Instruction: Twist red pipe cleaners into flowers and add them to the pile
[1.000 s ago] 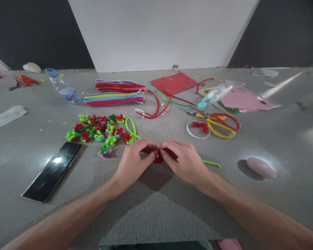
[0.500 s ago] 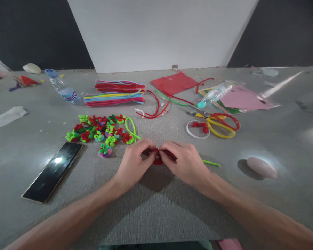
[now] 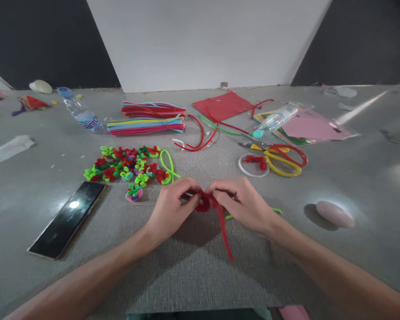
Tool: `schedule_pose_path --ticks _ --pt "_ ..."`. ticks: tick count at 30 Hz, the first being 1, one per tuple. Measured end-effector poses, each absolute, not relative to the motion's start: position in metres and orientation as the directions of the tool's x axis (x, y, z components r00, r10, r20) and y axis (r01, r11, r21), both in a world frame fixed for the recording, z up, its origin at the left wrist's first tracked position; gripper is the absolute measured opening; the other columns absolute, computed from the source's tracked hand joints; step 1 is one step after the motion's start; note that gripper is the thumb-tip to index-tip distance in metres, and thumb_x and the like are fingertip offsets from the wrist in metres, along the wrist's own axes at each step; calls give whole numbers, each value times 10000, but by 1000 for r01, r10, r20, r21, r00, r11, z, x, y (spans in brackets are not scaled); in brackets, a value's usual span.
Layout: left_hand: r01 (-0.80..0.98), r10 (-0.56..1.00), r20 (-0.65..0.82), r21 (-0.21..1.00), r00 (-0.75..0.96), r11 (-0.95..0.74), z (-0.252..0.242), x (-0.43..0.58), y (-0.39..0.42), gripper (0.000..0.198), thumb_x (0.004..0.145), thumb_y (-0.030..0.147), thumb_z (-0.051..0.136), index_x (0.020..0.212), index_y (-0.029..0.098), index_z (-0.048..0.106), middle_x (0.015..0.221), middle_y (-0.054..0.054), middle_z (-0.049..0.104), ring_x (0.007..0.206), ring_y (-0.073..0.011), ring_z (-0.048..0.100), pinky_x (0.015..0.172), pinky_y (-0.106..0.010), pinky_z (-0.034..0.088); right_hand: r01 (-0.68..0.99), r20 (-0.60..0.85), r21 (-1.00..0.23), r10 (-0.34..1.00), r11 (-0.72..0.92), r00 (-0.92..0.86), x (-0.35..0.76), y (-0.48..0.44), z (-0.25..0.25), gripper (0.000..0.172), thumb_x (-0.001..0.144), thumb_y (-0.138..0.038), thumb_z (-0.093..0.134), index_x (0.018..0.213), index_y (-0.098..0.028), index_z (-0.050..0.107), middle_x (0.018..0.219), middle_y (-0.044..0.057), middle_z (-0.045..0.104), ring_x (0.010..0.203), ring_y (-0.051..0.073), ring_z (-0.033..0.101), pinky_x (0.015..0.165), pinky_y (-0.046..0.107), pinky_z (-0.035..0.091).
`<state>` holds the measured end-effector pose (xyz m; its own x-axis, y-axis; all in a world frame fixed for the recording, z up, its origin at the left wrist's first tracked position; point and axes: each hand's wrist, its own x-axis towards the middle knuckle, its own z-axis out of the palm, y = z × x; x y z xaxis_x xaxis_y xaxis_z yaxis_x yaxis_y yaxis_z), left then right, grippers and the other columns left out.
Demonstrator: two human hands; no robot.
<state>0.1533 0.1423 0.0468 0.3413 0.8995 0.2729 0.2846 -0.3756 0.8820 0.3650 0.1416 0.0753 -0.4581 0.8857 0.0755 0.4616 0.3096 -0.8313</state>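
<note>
Low over the table, my left hand (image 3: 174,202) pinches a red pipe cleaner (image 3: 224,229) that is bent into a small loop at my fingertips. Its long free end hangs down toward the front edge. My right hand (image 3: 242,202) is closed on the same pipe cleaner, thumb and forefinger at the right side of the loop. Under the right hand lies a lime-green pipe cleaner (image 3: 276,210), partly hidden. Left of my left hand sits a cluster of small pipe-cleaner flowers (image 3: 133,164), with a looped green pipe cleaner (image 3: 166,162) beside it.
A phone (image 3: 68,220) lies at the left. Bundled pipe cleaners (image 3: 148,124), a red sheet (image 3: 223,106) and a water bottle (image 3: 82,113) are farther back. Scissors (image 3: 283,160), a white ring (image 3: 242,169), a clear bottle (image 3: 275,121) and a pinkish oval object (image 3: 335,214) lie rightward.
The pipe cleaner's long end now hangs down in front of my right hand, where earlier it was hidden. My right fingers have shifted slightly right; my left hand has stayed put.
</note>
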Motion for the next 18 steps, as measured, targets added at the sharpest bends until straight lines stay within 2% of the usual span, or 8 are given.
schedule_pose_path --ticks 3,7,11,18 --pt "234 910 209 923 359 -305 48 151 145 115 945 125 633 940 189 728 922 -26 745 818 -147 701 764 -266 548 383 -11 -894 844 232 -536 372 148 82 268 943 -166 474 864 -187 730 676 -29 607 593 101 504 553 224 369" --pt "152 882 204 944 426 -292 51 151 147 105 972 164 640 905 183 717 924 -30 738 831 -147 685 777 -263 541 398 43 -864 832 309 -553 374 152 84 180 923 -158 546 858 -187 711 713 -30 625 640 101 515 596 225 383" --pt "126 850 243 933 467 -336 53 151 145 116 987 175 651 902 187 728 931 -33 731 861 -152 663 804 -274 515 372 38 -881 826 293 -563 375 154 83 120 944 -207 611 862 -187 697 743 -24 661 653 105 546 619 231 416" --pt "74 873 198 964 446 -256 52 152 145 103 963 220 690 871 188 726 898 -37 714 824 -160 654 753 -273 513 317 7 -924 837 215 -547 376 155 80 184 968 -330 678 870 -180 721 756 0 695 661 121 579 621 242 448"
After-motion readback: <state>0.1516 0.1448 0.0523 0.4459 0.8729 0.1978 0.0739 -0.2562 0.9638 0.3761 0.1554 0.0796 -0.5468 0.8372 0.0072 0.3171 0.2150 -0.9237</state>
